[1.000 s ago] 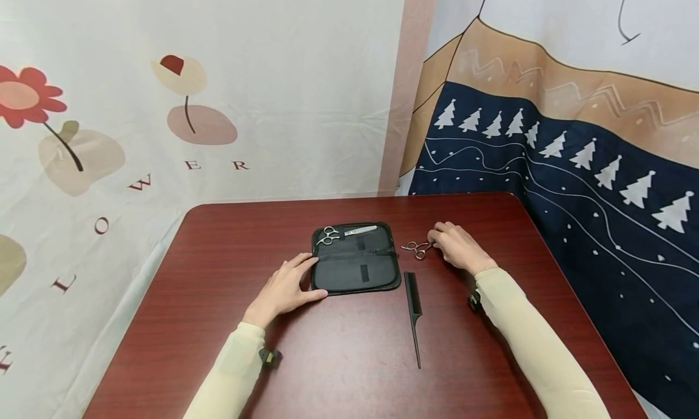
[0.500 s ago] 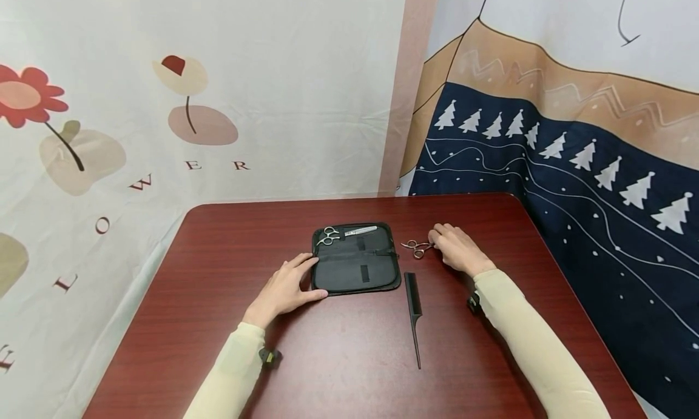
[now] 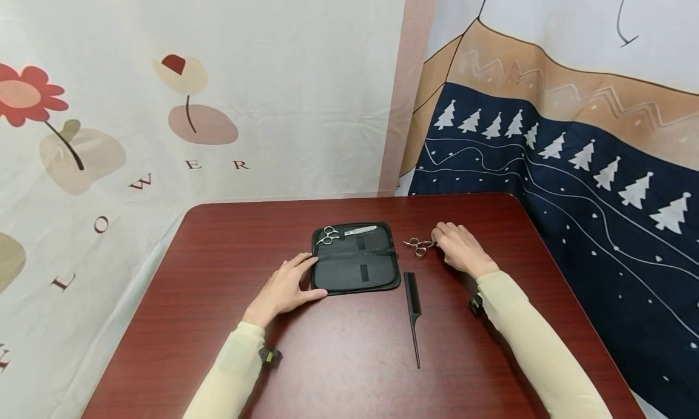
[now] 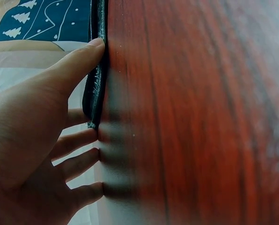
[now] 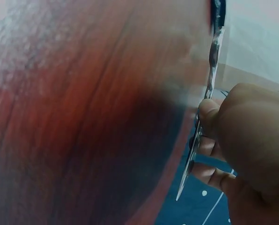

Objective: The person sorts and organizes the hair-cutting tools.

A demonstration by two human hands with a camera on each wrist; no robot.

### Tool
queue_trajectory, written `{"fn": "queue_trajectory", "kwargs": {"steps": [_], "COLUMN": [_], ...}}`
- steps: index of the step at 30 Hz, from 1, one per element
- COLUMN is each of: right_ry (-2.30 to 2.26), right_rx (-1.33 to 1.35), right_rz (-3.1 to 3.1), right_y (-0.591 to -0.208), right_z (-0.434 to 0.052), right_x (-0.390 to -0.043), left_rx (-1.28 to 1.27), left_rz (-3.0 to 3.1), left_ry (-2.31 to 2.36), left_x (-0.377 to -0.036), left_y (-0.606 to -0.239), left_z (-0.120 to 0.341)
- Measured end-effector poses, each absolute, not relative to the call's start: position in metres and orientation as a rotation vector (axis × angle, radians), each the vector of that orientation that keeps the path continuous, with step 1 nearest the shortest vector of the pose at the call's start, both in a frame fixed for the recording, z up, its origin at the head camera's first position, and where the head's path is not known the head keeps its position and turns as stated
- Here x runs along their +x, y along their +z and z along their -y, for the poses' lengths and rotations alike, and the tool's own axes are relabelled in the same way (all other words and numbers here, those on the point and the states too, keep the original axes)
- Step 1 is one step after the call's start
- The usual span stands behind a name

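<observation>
My right hand [image 3: 460,247] pinches a pair of silver scissors [image 3: 418,247] between thumb and fingers, finger rings pointing left. In the right wrist view the scissors [image 5: 194,140] show edge-on, blade tips downward in the picture. A black zip case [image 3: 338,272] lies unfolded on the table, left of them. Thinning scissors [image 3: 360,230] lie in its far half. My left hand [image 3: 281,290] rests at the case's near left corner, fingers spread. In the left wrist view its thumb touches the edge of the case [image 4: 96,89], and the other fingertips meet the table.
A black rat-tail comb [image 3: 413,304] lies between the case and the right forearm, its thin tail toward me. The dark red table [image 3: 338,358] has rounded far corners. Printed curtains [image 3: 306,91] hang behind it.
My right hand and the scissors have shifted slightly to the right over the last half second. The left hand, case and comb have stayed where they were.
</observation>
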State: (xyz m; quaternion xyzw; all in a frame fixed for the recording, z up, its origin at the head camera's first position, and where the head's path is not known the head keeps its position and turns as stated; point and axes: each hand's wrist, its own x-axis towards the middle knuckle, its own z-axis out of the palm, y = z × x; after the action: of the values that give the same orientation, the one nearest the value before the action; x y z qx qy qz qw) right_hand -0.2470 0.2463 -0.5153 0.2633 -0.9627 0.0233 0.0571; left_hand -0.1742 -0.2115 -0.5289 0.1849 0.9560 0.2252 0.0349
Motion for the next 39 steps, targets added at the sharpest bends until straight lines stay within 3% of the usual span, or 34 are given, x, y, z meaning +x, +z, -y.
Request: {"fn": "queue_trajectory", "kwargs": {"steps": [12,39], "right_ry": [0.424,1.378], "right_rx": [0.727,0.457], "right_rz": [2.820,2.539], "right_y": [-0.507,-0.483], "right_z": [-0.240,-0.177], "right_x": [-0.236,-0.206], "left_rx": [0.544,0.544], "left_rz": [-2.926,-2.921], "left_ry": [0.699,0.724], "left_x": [-0.172,-0.172], "left_y": [-0.527,-0.527], "left_z": [0.213,0.212]}}
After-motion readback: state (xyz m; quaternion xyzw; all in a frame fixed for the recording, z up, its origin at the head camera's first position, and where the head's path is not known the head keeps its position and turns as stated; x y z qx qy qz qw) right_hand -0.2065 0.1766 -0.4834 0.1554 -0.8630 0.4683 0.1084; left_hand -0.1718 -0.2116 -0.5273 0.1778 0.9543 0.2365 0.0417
